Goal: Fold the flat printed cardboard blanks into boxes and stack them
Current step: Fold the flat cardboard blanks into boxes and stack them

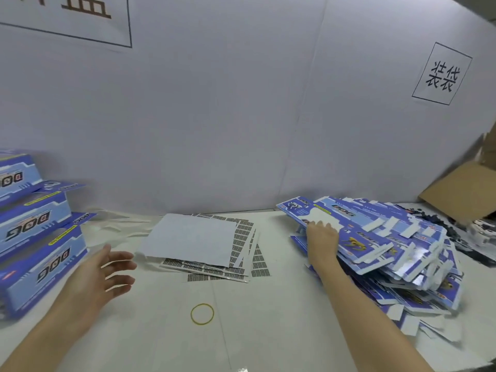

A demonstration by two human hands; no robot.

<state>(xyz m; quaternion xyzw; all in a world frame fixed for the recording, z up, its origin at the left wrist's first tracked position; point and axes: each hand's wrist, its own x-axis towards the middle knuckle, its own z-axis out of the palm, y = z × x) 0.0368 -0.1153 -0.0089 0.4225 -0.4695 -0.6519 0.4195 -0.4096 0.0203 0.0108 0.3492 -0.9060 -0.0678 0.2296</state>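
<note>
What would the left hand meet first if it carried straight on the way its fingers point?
Probably the white sheet atop the label sheets; the left hand points right toward its near edge, though its height above the table is unclear.

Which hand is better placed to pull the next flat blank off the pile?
The right hand: it already rests on the pile of flat blanks. The left hand hovers open near the folded boxes.
</note>
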